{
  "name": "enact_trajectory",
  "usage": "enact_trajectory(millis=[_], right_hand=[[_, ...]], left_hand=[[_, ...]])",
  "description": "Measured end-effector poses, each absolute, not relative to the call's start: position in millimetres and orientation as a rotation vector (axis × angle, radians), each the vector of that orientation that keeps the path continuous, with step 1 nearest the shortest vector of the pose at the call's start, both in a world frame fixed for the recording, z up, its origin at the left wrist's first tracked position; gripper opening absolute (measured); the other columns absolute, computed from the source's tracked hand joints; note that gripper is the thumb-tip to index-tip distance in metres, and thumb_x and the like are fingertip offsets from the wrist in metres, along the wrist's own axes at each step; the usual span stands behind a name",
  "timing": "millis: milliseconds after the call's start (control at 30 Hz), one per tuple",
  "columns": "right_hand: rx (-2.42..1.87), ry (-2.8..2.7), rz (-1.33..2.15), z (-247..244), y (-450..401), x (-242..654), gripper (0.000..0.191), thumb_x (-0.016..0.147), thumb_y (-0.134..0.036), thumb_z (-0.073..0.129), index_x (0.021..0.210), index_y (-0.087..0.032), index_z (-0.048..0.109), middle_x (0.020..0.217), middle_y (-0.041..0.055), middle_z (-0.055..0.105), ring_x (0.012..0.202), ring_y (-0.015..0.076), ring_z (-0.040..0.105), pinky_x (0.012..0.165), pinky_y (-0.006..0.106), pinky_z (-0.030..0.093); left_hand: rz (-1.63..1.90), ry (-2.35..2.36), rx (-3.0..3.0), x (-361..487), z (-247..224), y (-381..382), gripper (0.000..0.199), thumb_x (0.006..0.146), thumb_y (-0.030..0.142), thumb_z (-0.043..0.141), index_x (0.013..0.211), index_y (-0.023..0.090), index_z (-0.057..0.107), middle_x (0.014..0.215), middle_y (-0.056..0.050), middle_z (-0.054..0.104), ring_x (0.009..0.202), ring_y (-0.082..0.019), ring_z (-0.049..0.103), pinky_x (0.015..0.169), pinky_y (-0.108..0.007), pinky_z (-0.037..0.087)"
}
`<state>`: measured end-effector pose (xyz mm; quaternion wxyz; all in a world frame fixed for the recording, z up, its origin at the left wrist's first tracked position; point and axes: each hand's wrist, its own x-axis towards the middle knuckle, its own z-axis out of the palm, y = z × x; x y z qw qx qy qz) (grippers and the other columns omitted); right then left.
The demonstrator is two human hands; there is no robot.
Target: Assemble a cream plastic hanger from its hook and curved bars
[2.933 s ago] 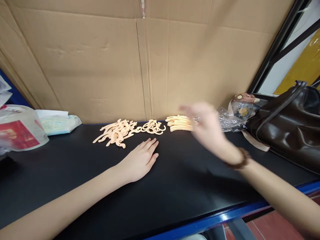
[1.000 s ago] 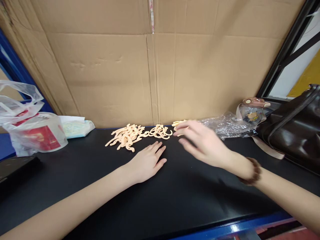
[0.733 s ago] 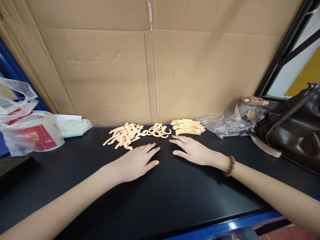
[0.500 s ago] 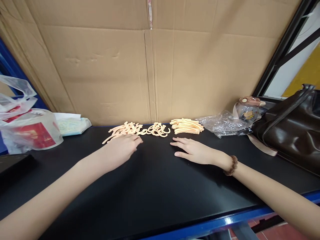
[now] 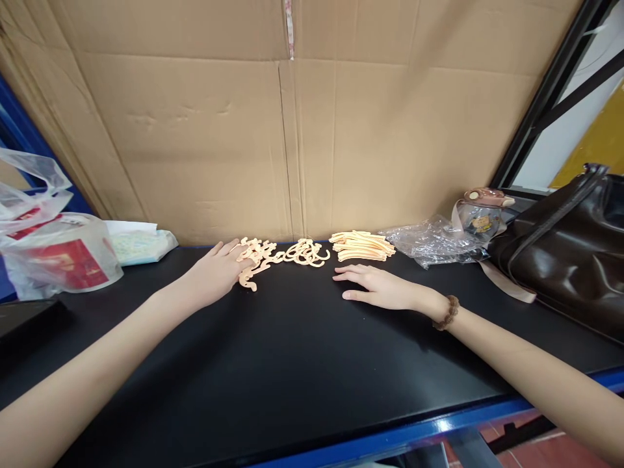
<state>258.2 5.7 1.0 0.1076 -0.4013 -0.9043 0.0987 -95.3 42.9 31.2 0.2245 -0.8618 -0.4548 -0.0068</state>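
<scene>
In the head view, the wavy pieces (image 5: pixel 258 251) lie in a tangled heap on the desk (image 5: pixel 312 370), near the cardboard (image 5: pixel 195 149) and partly under the left hand (image 5: pixel 212 276). The curved pieces (image 5: pixel 306 253) sit just to the right, the two heaps all but touching, so a sideways drag could mix them. Since the wavy pieces overlap, lifting one could pull others along or scatter them. The straight strips (image 5: pixel 363 247) are stacked loosely farther right; a nudge from the right hand (image 5: pixel 380 286) might skew them.

The left arm slants in from the lower left, palm down, fingers reaching over the heap's left side. Its fingertips seem to touch the pieces, but whether they pinch any I cannot tell. The right hand holds nothing: palm down, fingers spread and pointing left, thumb apart, low over or on the desk in front of the strips. The two hands are well apart, and a bracelet (image 5: pixel 447 314) circles the right wrist.
</scene>
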Motion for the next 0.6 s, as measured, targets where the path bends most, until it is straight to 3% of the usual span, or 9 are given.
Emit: enact_trajectory(millis=[133,267,467,600], right_hand=[[-1.162,-2.632,0.317,0.7,6.5,258.4,0.056,0.094,-0.055,0.042,0.138,-0.022,0.051,0.149,0.0095,0.043,0.137,0.0290,0.038,0.113,0.048,0.030],[-1.168,-2.638,0.318,0.4,6.6,258.9,0.056,0.095,-0.055,0.041,0.139,-0.022,0.050,0.149,0.0087,0.042,0.138,0.0285,0.037,0.114,0.047,0.029],[-1.158,-2.648,0.298,-1.3,7.3,260.2,0.057,0.095,-0.056,0.039,0.140,-0.022,0.049,0.150,0.0079,0.041,0.138,0.0268,0.036,0.114,0.045,0.028],[-1.144,-2.632,0.309,-2.3,7.2,260.8,0.056,0.095,-0.056,0.040,0.140,-0.023,0.049,0.149,0.0084,0.043,0.138,0.0278,0.037,0.114,0.047,0.029]], left_hand=[[-0.058,-1.194,-2.424,-93.3,35.4,45.8,0.033,0.088,0.021,0.035,0.090,0.023,0.068,0.121,-0.009,0.063,0.128,-0.030,0.046,0.101,-0.047,0.040],[-0.071,-1.142,-2.452,-92.5,39.3,47.6,0.032,0.091,0.026,0.034,0.081,0.021,0.064,0.125,-0.011,0.061,0.125,-0.032,0.046,0.098,-0.045,0.041],[-0.228,-1.224,-2.438,-78.5,48.0,38.6,0.043,0.098,0.036,0.024,0.093,0.020,0.064,0.103,-0.011,0.068,0.102,-0.028,0.059,0.088,-0.042,0.043],[-0.385,-1.343,-2.601,-50.9,45.2,15.3,0.038,0.098,0.039,0.034,0.093,0.020,0.066,0.101,-0.007,0.068,0.097,-0.025,0.060,0.082,-0.036,0.045]])
